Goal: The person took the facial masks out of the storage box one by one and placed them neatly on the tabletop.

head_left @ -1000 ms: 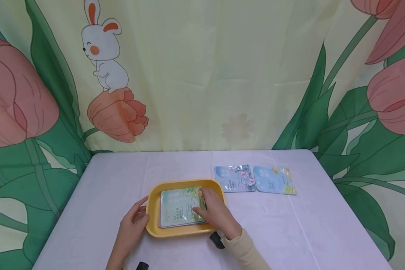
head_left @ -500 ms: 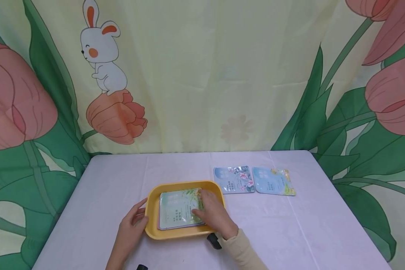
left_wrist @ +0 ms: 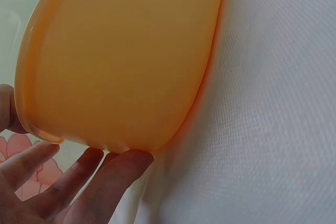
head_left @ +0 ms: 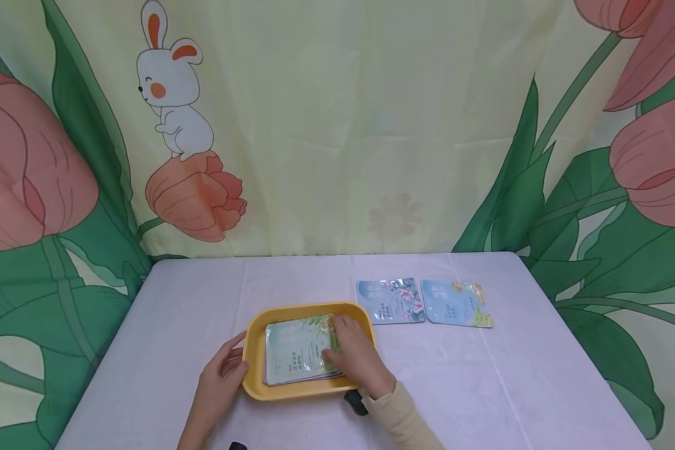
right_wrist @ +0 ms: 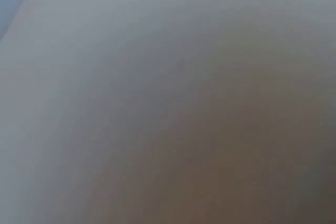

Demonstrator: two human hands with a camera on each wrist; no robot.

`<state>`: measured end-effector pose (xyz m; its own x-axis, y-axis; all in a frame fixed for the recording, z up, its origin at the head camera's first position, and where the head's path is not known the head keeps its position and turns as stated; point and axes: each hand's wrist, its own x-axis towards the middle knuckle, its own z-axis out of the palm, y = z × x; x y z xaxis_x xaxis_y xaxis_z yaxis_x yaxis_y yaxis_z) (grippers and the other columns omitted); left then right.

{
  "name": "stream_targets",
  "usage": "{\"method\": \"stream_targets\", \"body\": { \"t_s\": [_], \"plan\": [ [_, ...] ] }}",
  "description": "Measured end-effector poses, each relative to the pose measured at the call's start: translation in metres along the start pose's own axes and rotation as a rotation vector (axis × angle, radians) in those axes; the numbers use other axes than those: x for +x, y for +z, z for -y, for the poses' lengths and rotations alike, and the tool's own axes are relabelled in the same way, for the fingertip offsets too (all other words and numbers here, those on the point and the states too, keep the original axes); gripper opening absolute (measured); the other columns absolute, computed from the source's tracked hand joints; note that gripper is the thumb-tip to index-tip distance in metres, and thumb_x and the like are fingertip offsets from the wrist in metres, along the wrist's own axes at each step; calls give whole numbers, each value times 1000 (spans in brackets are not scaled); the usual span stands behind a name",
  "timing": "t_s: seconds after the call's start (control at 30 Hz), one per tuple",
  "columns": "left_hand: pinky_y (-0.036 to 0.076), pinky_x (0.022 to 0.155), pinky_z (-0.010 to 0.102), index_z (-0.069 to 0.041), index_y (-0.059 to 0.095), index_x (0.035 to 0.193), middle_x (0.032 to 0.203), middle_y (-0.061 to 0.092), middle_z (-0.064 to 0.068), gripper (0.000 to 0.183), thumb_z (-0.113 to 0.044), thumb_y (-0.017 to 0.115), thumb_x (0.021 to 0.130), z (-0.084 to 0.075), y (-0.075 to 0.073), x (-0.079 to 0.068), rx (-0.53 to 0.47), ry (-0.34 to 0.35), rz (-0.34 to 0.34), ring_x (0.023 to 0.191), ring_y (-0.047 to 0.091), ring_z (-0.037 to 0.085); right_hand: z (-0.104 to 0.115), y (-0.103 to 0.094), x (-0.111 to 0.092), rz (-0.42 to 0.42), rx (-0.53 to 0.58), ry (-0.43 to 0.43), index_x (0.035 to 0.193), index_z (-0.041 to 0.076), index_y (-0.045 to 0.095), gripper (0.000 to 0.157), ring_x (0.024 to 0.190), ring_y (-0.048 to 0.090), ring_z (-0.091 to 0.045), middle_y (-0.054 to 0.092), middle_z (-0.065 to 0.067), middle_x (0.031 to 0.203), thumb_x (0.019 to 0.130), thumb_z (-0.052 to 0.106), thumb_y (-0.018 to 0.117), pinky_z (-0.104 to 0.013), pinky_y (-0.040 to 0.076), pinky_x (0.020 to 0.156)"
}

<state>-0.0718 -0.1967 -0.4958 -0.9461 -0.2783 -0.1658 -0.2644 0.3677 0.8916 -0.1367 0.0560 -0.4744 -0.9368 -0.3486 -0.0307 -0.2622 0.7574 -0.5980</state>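
Note:
A yellow tray (head_left: 304, 392) stands on the table, with a short stack of flat sachets lying in it. On top is a pale green, glossy sachet (head_left: 295, 353) with a leafy print; a purplish edge shows beneath it. My left hand (head_left: 216, 378) rests against the tray's left end. Its fingertips (left_wrist: 128, 163) touch the tray's outer wall in the left wrist view. My right hand (head_left: 362, 356) reaches into the tray and holds the top sachet's right part between thumb and bent fingers. The palm side is hidden, and the right wrist view is only a blur.
Behind and right of the tray lie a blue sachet (head_left: 390, 301) with pink flowers and a light blue sachet (head_left: 455, 304) with yellow-green print, side by side. A white cloth covers the table (head_left: 484, 387). A printed curtain (head_left: 326, 156) hangs at its far edge.
The whole head view has shifted very slightly. Both hands keep their places at the tray, and the sachets show no clear movement.

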Motion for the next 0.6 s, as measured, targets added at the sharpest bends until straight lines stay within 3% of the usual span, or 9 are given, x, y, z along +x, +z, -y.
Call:
{"method": "stream_targets", "body": {
  "t_s": [0.33,0.6],
  "plan": [
    [55,96,29,-21,50,144,128,60,15,55,-10,58,90,-1,0,0,-1,5,2,120,60,29,-1,2,1,-15,27,-74,136,0,51,60,110,50,-23,54,-12,130,85,17,77,-43,49,102],
    [55,96,29,-22,49,145,129,60,14,56,-11,57,91,0,0,1,-5,-2,9,121,59,28,0,2,2,17,131,-73,139,-1,45,62,101,49,-18,51,-10,120,87,13,75,-37,51,93]
  ]
}}
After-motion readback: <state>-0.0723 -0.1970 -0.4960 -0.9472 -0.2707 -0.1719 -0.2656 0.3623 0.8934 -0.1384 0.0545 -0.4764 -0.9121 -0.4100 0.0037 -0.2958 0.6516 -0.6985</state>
